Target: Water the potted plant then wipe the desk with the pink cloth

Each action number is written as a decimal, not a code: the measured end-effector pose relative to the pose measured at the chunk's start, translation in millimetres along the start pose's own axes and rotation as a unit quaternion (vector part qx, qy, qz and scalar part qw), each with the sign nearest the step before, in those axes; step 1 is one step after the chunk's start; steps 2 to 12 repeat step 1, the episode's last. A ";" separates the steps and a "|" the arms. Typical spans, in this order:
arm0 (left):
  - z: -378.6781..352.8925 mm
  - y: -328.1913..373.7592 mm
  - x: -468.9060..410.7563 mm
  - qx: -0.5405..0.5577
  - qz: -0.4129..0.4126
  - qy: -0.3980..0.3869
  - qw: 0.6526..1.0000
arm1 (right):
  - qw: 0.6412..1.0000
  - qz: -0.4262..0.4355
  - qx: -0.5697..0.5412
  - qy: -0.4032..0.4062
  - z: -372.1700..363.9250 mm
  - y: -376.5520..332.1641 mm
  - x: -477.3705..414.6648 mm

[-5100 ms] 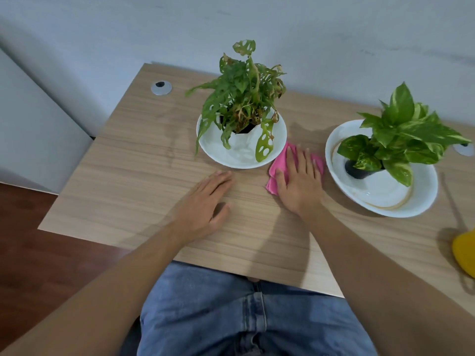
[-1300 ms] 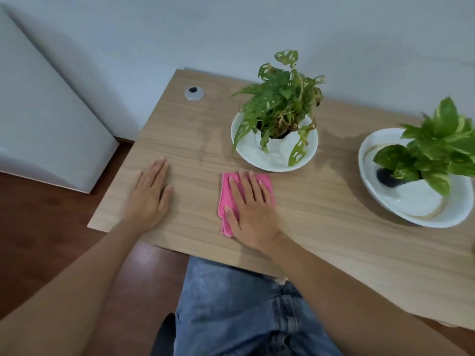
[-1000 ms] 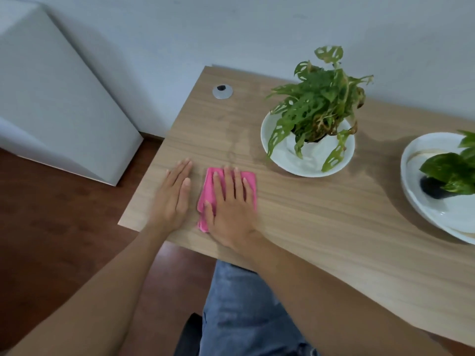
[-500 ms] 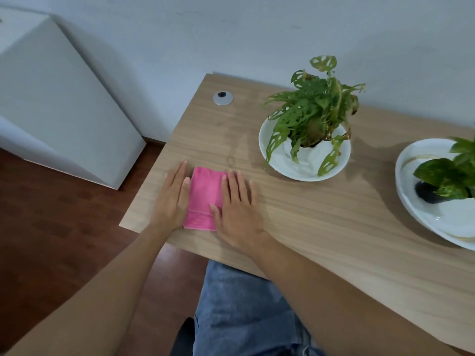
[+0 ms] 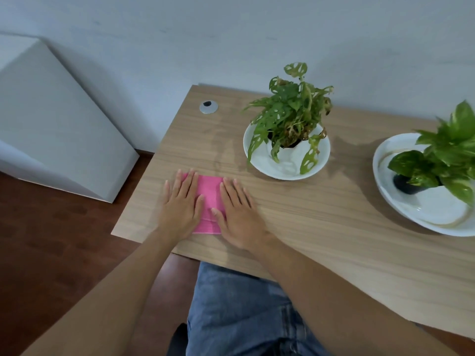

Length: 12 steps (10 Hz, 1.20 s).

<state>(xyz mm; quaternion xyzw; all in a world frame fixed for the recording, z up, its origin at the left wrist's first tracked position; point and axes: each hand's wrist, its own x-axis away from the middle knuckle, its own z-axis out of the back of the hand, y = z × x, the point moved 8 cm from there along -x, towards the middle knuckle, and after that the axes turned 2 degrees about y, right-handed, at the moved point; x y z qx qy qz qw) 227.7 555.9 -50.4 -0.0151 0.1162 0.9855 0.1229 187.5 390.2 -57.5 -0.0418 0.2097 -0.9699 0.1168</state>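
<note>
1. Two flat palms: left hand and right hand, fingers spread, gripping nothing, press the pink cloth near the bench left front corner.
2. Cloth judged soft, light; best pinched at an exposed edge.

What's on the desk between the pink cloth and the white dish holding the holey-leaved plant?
In the head view, only bare wooden desk separates the pink cloth from the white dish.

Two potted plants, two white dishes, one pink cloth, two hands, one desk
</note>
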 end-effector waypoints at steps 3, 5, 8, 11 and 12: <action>9.3 24.6 -4.6 0.021 -0.026 0.030 0.999 | 0.999 -0.008 -0.024 0.028 17.3 18.3 16.4; 9.3 24.6 -4.6 0.021 -0.026 0.030 0.999 | 0.999 -0.008 -0.024 0.028 17.3 18.3 16.4; 9.3 24.6 -4.6 0.021 -0.026 0.030 0.999 | 0.999 -0.008 -0.024 0.028 17.3 18.3 16.4; 9.3 24.6 -4.6 0.021 -0.026 0.030 0.999 | 0.999 -0.008 -0.024 0.028 17.3 18.3 16.4; 9.3 24.6 -4.6 0.021 -0.026 0.030 0.999 | 0.999 -0.008 -0.024 0.028 17.3 18.3 16.4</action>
